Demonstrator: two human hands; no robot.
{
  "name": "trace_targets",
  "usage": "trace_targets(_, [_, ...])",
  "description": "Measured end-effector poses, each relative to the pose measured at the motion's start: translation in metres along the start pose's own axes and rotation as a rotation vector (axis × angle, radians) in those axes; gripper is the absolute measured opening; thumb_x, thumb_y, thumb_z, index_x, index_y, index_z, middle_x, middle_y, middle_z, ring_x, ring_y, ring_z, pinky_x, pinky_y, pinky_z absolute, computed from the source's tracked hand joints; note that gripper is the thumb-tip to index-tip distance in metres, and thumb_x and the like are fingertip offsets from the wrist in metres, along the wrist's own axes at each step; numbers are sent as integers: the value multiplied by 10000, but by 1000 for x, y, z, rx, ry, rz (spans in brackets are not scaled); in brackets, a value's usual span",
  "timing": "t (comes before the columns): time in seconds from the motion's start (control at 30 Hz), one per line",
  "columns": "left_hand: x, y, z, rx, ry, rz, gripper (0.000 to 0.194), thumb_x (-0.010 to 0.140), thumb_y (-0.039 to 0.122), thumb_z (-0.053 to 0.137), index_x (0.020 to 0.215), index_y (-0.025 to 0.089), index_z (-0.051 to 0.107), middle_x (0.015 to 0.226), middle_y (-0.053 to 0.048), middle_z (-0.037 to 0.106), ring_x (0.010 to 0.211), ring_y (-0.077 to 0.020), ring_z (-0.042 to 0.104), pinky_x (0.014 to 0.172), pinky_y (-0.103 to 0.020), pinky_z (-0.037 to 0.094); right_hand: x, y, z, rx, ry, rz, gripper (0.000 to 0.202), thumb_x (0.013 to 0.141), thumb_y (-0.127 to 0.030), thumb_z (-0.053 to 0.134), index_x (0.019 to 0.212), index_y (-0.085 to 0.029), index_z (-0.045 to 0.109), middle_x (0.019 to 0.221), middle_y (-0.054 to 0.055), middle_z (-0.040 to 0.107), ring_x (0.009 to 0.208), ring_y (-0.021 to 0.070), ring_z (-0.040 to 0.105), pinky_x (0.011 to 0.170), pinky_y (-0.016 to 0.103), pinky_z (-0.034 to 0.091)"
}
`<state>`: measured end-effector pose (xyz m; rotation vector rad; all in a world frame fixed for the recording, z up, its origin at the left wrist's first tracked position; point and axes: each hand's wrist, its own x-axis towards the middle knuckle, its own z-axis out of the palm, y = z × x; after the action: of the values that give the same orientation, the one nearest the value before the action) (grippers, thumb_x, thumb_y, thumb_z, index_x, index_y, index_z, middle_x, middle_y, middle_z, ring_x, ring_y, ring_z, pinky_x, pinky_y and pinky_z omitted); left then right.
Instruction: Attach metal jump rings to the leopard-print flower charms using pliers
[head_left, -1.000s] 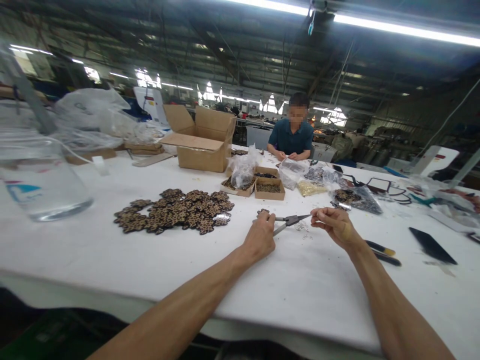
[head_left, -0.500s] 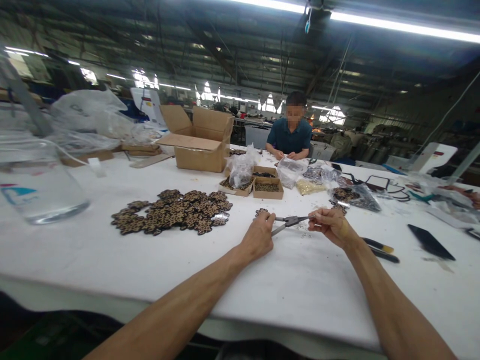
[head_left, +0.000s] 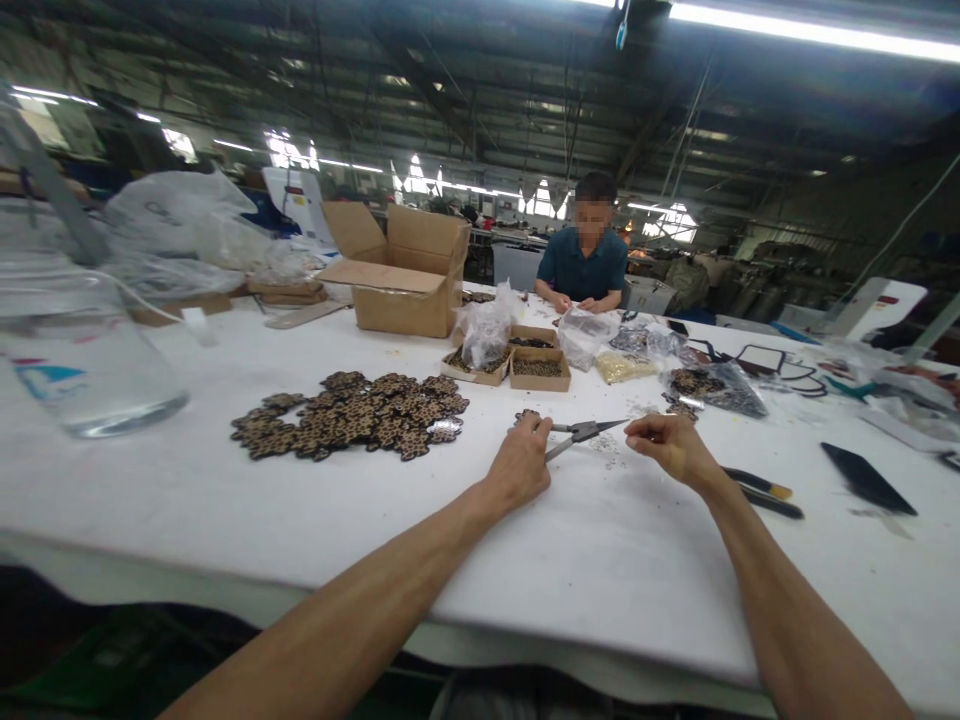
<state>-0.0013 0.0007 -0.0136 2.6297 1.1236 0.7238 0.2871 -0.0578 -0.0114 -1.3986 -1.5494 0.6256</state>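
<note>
White counter (head_left: 187, 500), with a heap of dark patterned pieces (head_left: 352, 415) left of centre. Left hand (head_left: 520, 465) clenched around pliers (head_left: 581, 432) just above the counter. Right hand (head_left: 670, 447) pinched at the pliers' tip; held item too small to tell.

**Bright tubes, wide-angle warp**

Tube lights (head_left: 810, 35) at 1 o'clock glare pretty hard, so the white table (head_left: 637, 560) looks evenly lit with soft shadows. The jar (head_left: 82, 350) at 9 o'clock is smeared, edges bend, and the background is dim.

long white table (head_left: 225, 500), dark truss roof (head_left: 420, 70), bright tube light (head_left: 810, 35), distant windows (head_left: 420, 180).
</note>
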Motion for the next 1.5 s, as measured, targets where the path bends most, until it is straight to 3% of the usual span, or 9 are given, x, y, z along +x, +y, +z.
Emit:
trace_targets(0.17, [0,-1,1,14,5,-37,647,680,24,565,1300,193,490,1277,-122,513,1187,-256,534,1027,-394,463,-4,-2,8,-240,-196,-71,215,780,-387,719,847,-187,759,757,46,721,668,191,613,613,294,481])
trace_targets(0.4, [0,-3,5,37,29,7,630,670,28,562,1277,182,490,1254,-121,518,1144,-245,541,1000,-384,477,-8,-9,26,-325,-303,-77,134,770,-288,672,810,-183,745,722,43,692,645,181,585,572,271,445])
trace_targets(0.8, [-1,-2,3,46,23,6,606,668,26,561,1249,186,497,1236,-112,522,1121,-241,535,978,-375,486,-4,-7,33,-417,-289,-48,152,787,-267,615,826,-171,727,674,25,663,614,163,552,548,256,409])
trace_targets(1.0, [0,-4,4,27,31,15,599,652,16,560,1226,179,505,1228,-117,525,1127,-253,528,985,-389,483,-5,-4,23,-363,-238,-51,195,774,-290,657,909,-166,723,769,41,699,681,179,599,613,266,451])
trace_targets(1.37, [0,-5,4,17,25,5,604,664,20,566,1239,190,496,1242,-113,518,1139,-256,519,993,-394,474,-5,-2,30,-476,-273,-24,133,797,-286,640,824,-176,711,692,30,677,623,171,555,560,273,394])
trace_targets(1.5, [0,-3,0,28,0,-9,603,668,22,568,1245,185,497,1244,-119,520,1136,-256,522,987,-392,476,-5,-2,21,-382,-230,-50,152,838,-322,640,803,-180,682,708,30,667,633,166,541,562,274,377])
